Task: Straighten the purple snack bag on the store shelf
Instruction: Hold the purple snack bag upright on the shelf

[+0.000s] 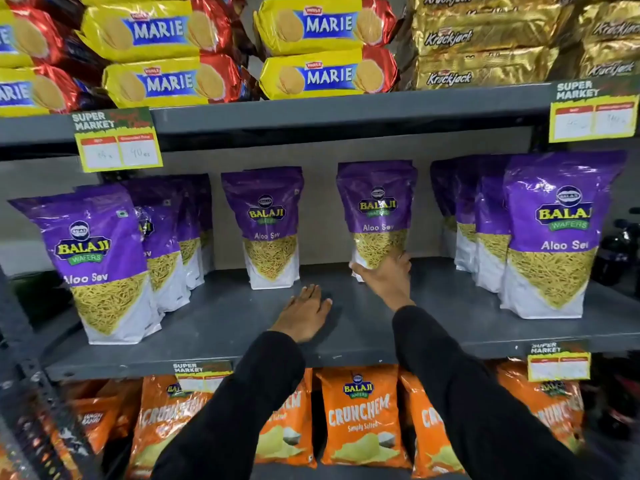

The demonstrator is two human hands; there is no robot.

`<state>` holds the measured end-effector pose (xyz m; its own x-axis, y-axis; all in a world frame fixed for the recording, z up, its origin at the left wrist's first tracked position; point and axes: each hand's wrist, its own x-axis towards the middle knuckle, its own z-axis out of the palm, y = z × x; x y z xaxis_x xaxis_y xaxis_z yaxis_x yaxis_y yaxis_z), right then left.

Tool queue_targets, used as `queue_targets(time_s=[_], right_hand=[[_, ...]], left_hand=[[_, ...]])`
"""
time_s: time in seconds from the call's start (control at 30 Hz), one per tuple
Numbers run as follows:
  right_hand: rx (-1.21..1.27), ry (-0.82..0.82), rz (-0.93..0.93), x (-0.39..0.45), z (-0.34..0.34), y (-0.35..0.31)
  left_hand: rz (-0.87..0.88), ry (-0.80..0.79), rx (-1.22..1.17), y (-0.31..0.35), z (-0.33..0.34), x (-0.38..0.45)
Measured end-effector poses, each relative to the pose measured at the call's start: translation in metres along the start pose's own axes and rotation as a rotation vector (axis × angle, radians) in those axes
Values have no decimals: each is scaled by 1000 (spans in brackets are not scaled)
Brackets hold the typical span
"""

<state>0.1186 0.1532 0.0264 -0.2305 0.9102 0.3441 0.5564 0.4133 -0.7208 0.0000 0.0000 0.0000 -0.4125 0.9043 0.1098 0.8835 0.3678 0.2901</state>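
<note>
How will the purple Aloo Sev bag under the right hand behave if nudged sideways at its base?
The purple bag stands tall on a narrow base, so it probably tips. Its glossy film likely slides on the shelf. The right hand grips low, likely leaving the top floppy.

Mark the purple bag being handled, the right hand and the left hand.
purple Aloo Sev bag (377,202), head view, on its logo.
right hand (386,277), head view, back of the hand at the bag's base.
left hand (304,315), head view, back of the hand.

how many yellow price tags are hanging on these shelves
4: two on the upper shelf edge, left and right; two on the middle shelf edge, centre and right. None looks hidden.
</note>
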Motion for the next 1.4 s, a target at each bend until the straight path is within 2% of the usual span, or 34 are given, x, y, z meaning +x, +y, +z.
queue_targets(time_s=[0.1,0.33,0.7,1.03,1.4], right_hand=[[-2,28,85,13,12,-3],[21,170,104,35,38,-3],[-7,169,112,33,37,-1],[-69,203,73,-22,13,-1],[-55,322,62,-101,-16,13]], left_hand=[[-2,-11,26,-6,7,9],[39,-41,79,-19,19,23],[56,-38,100,-19,20,22],[39,-45,120,-17,18,22],[48,-30,166,-10,14,16]])
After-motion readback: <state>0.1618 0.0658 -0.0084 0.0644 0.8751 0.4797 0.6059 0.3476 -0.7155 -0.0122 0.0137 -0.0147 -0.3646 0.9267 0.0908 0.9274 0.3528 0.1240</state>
